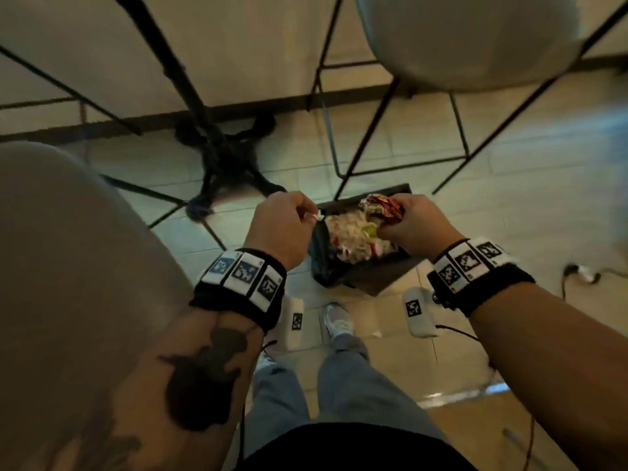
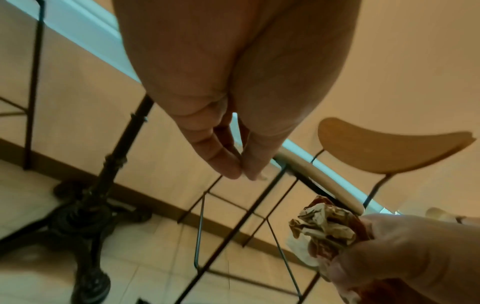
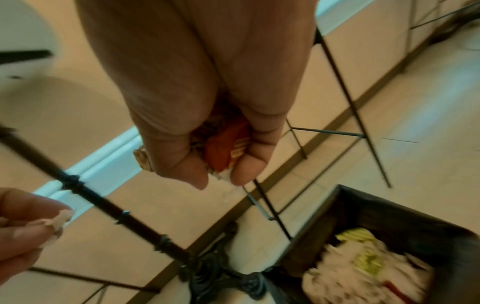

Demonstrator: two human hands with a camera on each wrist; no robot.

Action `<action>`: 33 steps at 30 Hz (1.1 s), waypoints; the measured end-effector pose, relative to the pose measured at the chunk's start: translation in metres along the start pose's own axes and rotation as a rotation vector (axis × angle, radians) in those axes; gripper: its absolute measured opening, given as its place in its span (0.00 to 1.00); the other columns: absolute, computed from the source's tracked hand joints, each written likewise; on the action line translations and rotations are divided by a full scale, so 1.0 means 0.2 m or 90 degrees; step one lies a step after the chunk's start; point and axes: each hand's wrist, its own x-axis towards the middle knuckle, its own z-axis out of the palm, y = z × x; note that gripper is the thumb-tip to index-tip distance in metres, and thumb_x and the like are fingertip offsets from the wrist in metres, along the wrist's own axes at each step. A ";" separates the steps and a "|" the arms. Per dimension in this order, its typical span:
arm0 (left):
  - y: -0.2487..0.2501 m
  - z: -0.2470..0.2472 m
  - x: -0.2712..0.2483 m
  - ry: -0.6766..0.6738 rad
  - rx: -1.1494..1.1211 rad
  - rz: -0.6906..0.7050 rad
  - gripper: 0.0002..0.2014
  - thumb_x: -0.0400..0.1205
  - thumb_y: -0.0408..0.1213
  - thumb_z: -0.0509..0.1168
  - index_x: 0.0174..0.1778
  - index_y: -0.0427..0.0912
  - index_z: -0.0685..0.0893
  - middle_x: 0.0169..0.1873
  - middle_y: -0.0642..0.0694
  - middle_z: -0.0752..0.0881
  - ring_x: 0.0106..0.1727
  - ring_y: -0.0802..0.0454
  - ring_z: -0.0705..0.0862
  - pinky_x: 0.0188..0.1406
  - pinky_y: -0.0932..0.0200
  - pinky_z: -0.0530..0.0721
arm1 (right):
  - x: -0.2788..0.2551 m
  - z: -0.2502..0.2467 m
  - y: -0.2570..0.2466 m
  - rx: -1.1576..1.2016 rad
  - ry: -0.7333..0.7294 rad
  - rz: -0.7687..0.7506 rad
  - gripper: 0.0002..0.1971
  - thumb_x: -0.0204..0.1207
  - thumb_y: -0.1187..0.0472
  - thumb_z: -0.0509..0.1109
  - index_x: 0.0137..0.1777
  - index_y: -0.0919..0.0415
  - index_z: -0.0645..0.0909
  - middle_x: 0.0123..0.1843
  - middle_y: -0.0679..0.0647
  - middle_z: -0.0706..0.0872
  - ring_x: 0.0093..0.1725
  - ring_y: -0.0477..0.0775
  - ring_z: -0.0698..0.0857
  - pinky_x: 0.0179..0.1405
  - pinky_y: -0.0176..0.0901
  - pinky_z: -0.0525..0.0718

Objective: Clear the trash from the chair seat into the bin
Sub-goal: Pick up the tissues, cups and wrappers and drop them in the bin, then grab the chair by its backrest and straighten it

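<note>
Above the black bin (image 1: pixel 384 278) on the floor, my left hand (image 1: pixel 307 216) pinches a small white paper scrap (image 1: pixel 316 217) between thumb and fingertips. In the left wrist view the left hand (image 2: pixel 242 175) shows its fingertips pressed together, the scrap barely visible. My right hand (image 1: pixel 390 217) grips a crumpled red and white wrapper (image 1: pixel 379 205) over the bin's far side. The wrapper (image 3: pixel 224 148) sits deep in the right hand (image 3: pixel 221 178). White paper and greenish trash (image 1: pixel 350 239) lie in the bin (image 3: pixel 369 207).
A grey chair seat (image 1: pixel 61 266) fills the left. A second grey seat (image 1: pixel 469 39) on thin black legs (image 1: pixel 370 130) stands beyond the bin. A black cast table pedestal (image 1: pixel 224 151) stands on the tiled floor. My shoe (image 1: pixel 336 321) is just before the bin.
</note>
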 end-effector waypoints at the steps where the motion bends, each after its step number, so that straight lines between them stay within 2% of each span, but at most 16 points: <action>1: 0.03 0.10 0.06 -0.025 0.004 -0.006 0.05 0.83 0.38 0.69 0.47 0.50 0.91 0.45 0.51 0.89 0.47 0.53 0.86 0.50 0.60 0.84 | 0.03 0.01 0.11 0.011 -0.005 0.028 0.09 0.67 0.62 0.80 0.41 0.51 0.82 0.32 0.44 0.82 0.32 0.46 0.81 0.27 0.26 0.69; 4: 0.07 0.40 0.22 -0.090 0.023 -0.021 0.05 0.82 0.35 0.70 0.46 0.50 0.90 0.44 0.51 0.88 0.46 0.52 0.86 0.46 0.62 0.81 | 0.15 0.06 0.41 0.064 -0.020 0.117 0.09 0.68 0.62 0.81 0.43 0.55 0.83 0.34 0.49 0.84 0.35 0.50 0.82 0.27 0.28 0.73; 7: 0.06 0.68 0.35 -0.151 0.043 -0.049 0.06 0.82 0.35 0.70 0.46 0.51 0.89 0.45 0.50 0.89 0.47 0.50 0.86 0.47 0.61 0.82 | 0.28 0.16 0.67 0.126 -0.027 0.224 0.11 0.68 0.58 0.82 0.45 0.60 0.85 0.38 0.55 0.87 0.42 0.60 0.89 0.40 0.48 0.90; 9: 0.03 0.86 0.43 -0.184 0.066 -0.070 0.05 0.82 0.36 0.70 0.48 0.49 0.90 0.45 0.49 0.88 0.49 0.48 0.87 0.48 0.60 0.83 | 0.38 0.22 0.82 0.174 -0.028 0.289 0.15 0.69 0.56 0.82 0.49 0.65 0.86 0.41 0.59 0.88 0.45 0.63 0.91 0.50 0.61 0.92; 11: -0.02 1.01 0.49 -0.217 0.086 -0.087 0.06 0.82 0.35 0.70 0.53 0.49 0.89 0.48 0.48 0.88 0.53 0.46 0.87 0.52 0.56 0.85 | 0.47 0.28 0.93 0.227 -0.028 0.346 0.19 0.69 0.55 0.82 0.51 0.68 0.84 0.43 0.61 0.88 0.43 0.61 0.90 0.51 0.65 0.92; 13: -0.06 1.12 0.53 -0.274 0.096 -0.099 0.15 0.82 0.37 0.71 0.65 0.50 0.86 0.56 0.46 0.89 0.59 0.43 0.87 0.60 0.50 0.86 | 0.55 0.31 1.02 0.278 -0.023 0.398 0.31 0.63 0.46 0.84 0.56 0.70 0.83 0.48 0.64 0.91 0.45 0.63 0.92 0.49 0.66 0.93; 14: -0.07 1.17 0.53 -0.313 0.109 -0.101 0.23 0.82 0.39 0.72 0.74 0.51 0.80 0.62 0.45 0.88 0.64 0.42 0.86 0.65 0.49 0.85 | 0.58 0.33 1.05 0.321 -0.025 0.421 0.41 0.58 0.41 0.84 0.64 0.71 0.81 0.52 0.65 0.90 0.47 0.65 0.92 0.51 0.65 0.93; 16: -0.10 1.23 0.53 -0.370 0.148 -0.101 0.38 0.82 0.43 0.74 0.86 0.55 0.64 0.75 0.45 0.80 0.73 0.41 0.81 0.71 0.50 0.81 | 0.63 0.36 1.11 0.425 -0.027 0.463 0.59 0.53 0.38 0.83 0.83 0.64 0.66 0.68 0.66 0.82 0.52 0.67 0.89 0.52 0.64 0.92; 17: -0.11 1.25 0.52 -0.382 0.161 -0.103 0.43 0.81 0.45 0.74 0.89 0.57 0.57 0.82 0.44 0.73 0.78 0.40 0.77 0.74 0.50 0.77 | 0.65 0.38 1.14 0.466 -0.024 0.477 0.62 0.54 0.39 0.83 0.87 0.57 0.58 0.76 0.65 0.77 0.56 0.69 0.86 0.51 0.64 0.92; 20: -0.16 1.25 0.46 -0.409 0.168 -0.163 0.53 0.79 0.50 0.76 0.89 0.63 0.43 0.90 0.41 0.46 0.87 0.38 0.62 0.80 0.48 0.69 | 0.64 0.44 1.21 0.500 -0.033 0.516 0.58 0.63 0.52 0.79 0.89 0.43 0.48 0.86 0.63 0.65 0.73 0.78 0.75 0.50 0.69 0.90; 23: -0.19 1.20 0.39 -0.396 0.148 -0.192 0.56 0.77 0.52 0.77 0.88 0.65 0.40 0.90 0.41 0.40 0.88 0.39 0.60 0.81 0.49 0.67 | 0.55 0.43 1.20 0.496 -0.076 0.528 0.46 0.79 0.63 0.72 0.89 0.43 0.48 0.84 0.63 0.68 0.72 0.73 0.78 0.58 0.65 0.87; 24: -0.19 1.17 0.36 -0.380 0.138 -0.190 0.56 0.76 0.52 0.78 0.88 0.65 0.40 0.90 0.41 0.41 0.88 0.40 0.61 0.81 0.50 0.67 | 0.51 0.40 1.19 0.498 -0.089 0.518 0.40 0.84 0.65 0.68 0.90 0.46 0.51 0.78 0.65 0.73 0.66 0.69 0.81 0.58 0.60 0.86; 26: -0.19 1.07 0.30 -0.345 0.102 -0.189 0.54 0.78 0.51 0.77 0.89 0.62 0.43 0.90 0.43 0.48 0.87 0.42 0.64 0.81 0.52 0.68 | 0.39 0.37 1.19 0.488 -0.132 0.485 0.29 0.88 0.65 0.63 0.87 0.58 0.61 0.55 0.64 0.82 0.45 0.61 0.83 0.42 0.47 0.87; 27: -0.20 1.02 0.25 -0.335 0.077 -0.190 0.51 0.79 0.50 0.76 0.90 0.60 0.47 0.89 0.44 0.56 0.85 0.44 0.68 0.80 0.53 0.69 | 0.33 0.35 1.20 0.440 -0.153 0.466 0.25 0.87 0.63 0.64 0.84 0.62 0.68 0.47 0.62 0.83 0.40 0.59 0.82 0.36 0.44 0.86; 30: -0.22 0.83 0.07 -0.341 0.014 -0.200 0.35 0.80 0.53 0.73 0.84 0.58 0.68 0.75 0.47 0.80 0.71 0.48 0.83 0.72 0.48 0.82 | 0.13 0.35 1.29 0.192 -0.197 0.408 0.18 0.79 0.58 0.71 0.68 0.56 0.82 0.49 0.62 0.89 0.41 0.60 0.88 0.39 0.51 0.87; 33: -0.27 0.62 -0.18 -0.365 0.055 -0.180 0.25 0.82 0.55 0.70 0.75 0.58 0.76 0.64 0.55 0.84 0.60 0.56 0.85 0.58 0.57 0.86 | -0.09 0.36 1.42 0.004 -0.237 0.381 0.13 0.78 0.57 0.73 0.62 0.53 0.83 0.49 0.57 0.88 0.43 0.58 0.86 0.43 0.47 0.84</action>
